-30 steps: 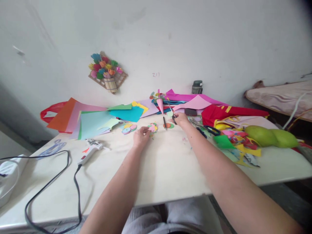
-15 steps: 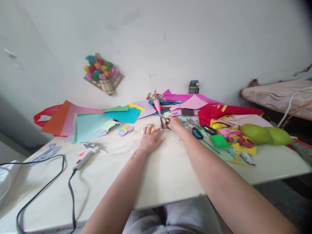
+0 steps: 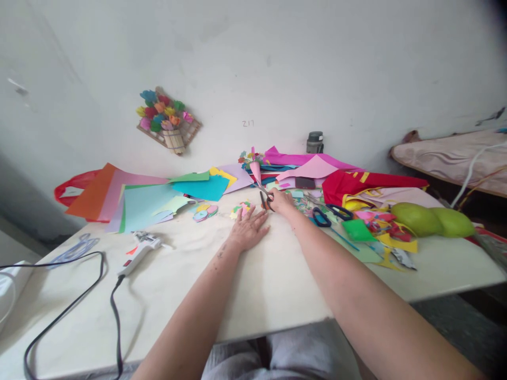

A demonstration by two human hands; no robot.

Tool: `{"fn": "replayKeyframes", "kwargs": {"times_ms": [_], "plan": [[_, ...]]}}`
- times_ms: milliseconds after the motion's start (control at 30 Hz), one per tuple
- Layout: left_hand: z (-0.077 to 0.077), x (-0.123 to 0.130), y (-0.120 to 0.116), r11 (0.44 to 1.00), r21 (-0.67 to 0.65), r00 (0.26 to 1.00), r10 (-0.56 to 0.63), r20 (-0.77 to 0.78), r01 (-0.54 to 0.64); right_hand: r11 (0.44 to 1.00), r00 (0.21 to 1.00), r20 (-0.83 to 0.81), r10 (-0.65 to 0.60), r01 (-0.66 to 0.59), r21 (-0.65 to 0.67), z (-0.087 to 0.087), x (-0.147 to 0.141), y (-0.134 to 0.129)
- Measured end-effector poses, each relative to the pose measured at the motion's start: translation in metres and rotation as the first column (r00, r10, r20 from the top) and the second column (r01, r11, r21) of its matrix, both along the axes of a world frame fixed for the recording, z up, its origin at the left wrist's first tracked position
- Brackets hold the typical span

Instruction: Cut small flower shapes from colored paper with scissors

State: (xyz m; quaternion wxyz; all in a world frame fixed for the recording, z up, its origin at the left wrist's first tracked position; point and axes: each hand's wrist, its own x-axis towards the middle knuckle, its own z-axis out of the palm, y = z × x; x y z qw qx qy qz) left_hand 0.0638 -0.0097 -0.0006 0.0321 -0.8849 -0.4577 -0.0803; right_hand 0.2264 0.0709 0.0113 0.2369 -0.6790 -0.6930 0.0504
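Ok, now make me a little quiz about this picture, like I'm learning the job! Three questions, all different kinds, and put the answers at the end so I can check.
1. Pick one. What is the right hand holding?
a) a bottle
b) scissors
c) a glue gun

2. True or false? The left hand rests palm down on the table, with its fingers spread.

3. Fill in the missing word. The bunch of bright flowers hangs on the ____.

Key: 1. b; 2. true; 3. wall
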Motion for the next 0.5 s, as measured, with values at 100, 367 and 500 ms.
{"fn": "replayKeyframes", "kwargs": {"times_ms": [100, 367, 500], "plan": [[0.0001, 0.0003, 0.0002, 1.0, -0.002, 1.0, 0.005, -0.004, -0.005, 0.999, 0.998, -0.061, -0.022, 0.023, 0.022, -0.0028, -0.0002, 0.0008], [-0.0011, -0.0009, 0.0012, 1.0, -0.026, 1.0, 0.006, 0.031, -0.005, 0.993, 0.982, -0.174, -0.067, 0.082, 0.081, -0.0035, 0.0035, 0.0014], [-0.0037, -0.0024, 0.0035, 0.999, -0.047, 0.995, -0.003, 0.103, 0.008, 0.982, 0.948, -0.311, -0.063, 0.113, 0.148, -0.0036, 0.0089, 0.0046]]}}
